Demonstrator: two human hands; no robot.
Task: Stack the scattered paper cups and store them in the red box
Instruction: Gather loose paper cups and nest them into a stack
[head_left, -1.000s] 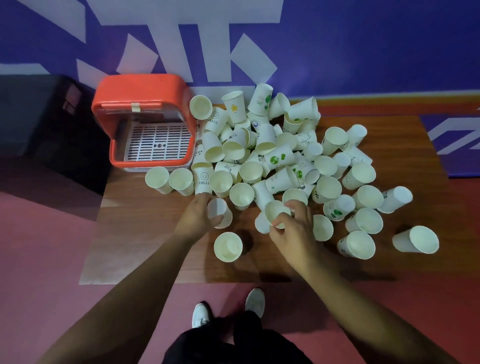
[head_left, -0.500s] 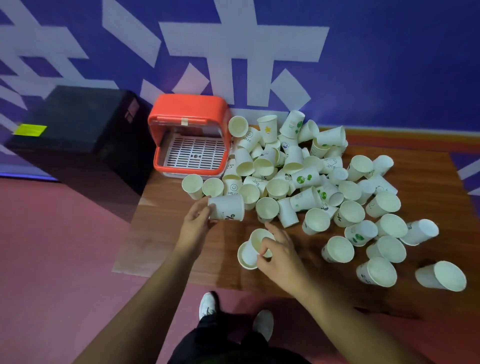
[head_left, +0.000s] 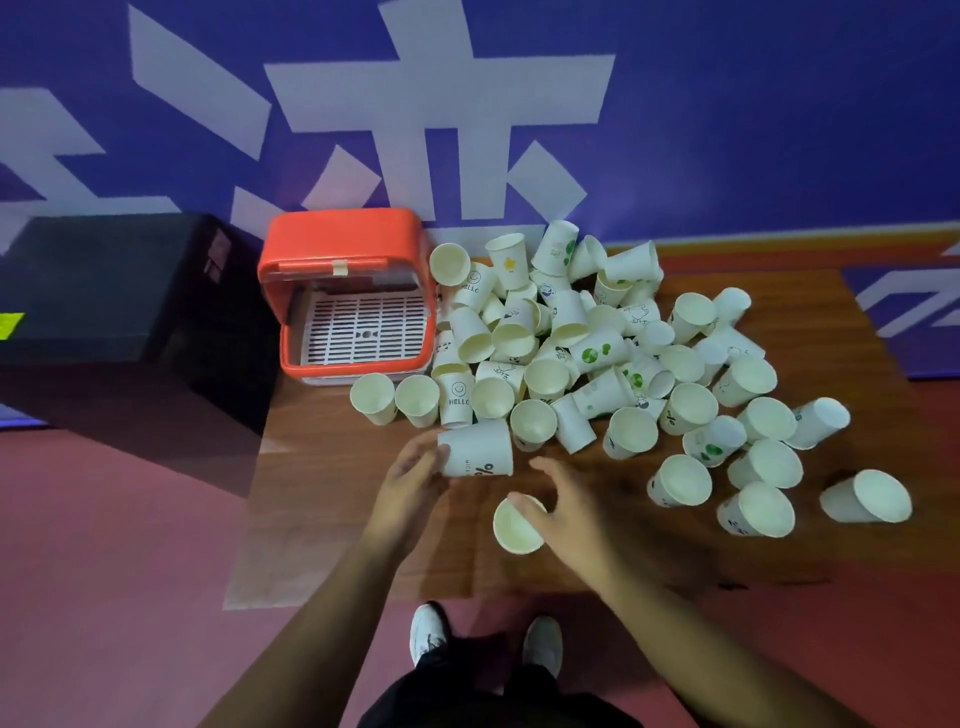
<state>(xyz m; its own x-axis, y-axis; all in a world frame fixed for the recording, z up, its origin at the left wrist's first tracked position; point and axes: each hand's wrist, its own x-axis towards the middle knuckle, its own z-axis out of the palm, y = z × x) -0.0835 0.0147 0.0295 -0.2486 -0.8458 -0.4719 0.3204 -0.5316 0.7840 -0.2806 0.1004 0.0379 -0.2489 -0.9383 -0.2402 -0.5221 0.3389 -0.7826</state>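
Since half a second ago: down to one visible rim at the right hand (head_left: 576, 512) in place of two, fingers spread wider than then; same sideways lie for the cup in the left hand (head_left: 410, 486). Nearest of all: a pair of white shoes (head_left: 431, 631) on the red floor (head_left: 130, 571). Next, at the front of the wooden worktop (head_left: 332, 499): right hand blurred, thumb laid across the rim of the near cup (head_left: 517, 527), mouth turned toward the camera, fingers loosely fanned beyond it; cannot tell whether gripped or merely touched. Just beyond and to the left: left hand curled round one end of the sideways cup (head_left: 478, 456), printed with a % mark, just in front of a short row of cups with mouths toward the camera. Farther on: the pile of cups (head_left: 571, 338), heaped, tipped and rolled across the middle and right of the worktop, some with green dots, some reading HELLO. At the back left corner of the worktop: the red box (head_left: 343, 244), open toward the camera, a white slatted tray (head_left: 363, 330) inside, cups right against its right side. Left of that, off the worktop: a black case (head_left: 114, 291). Behind everything: a blue wall (head_left: 727, 130) with white shapes
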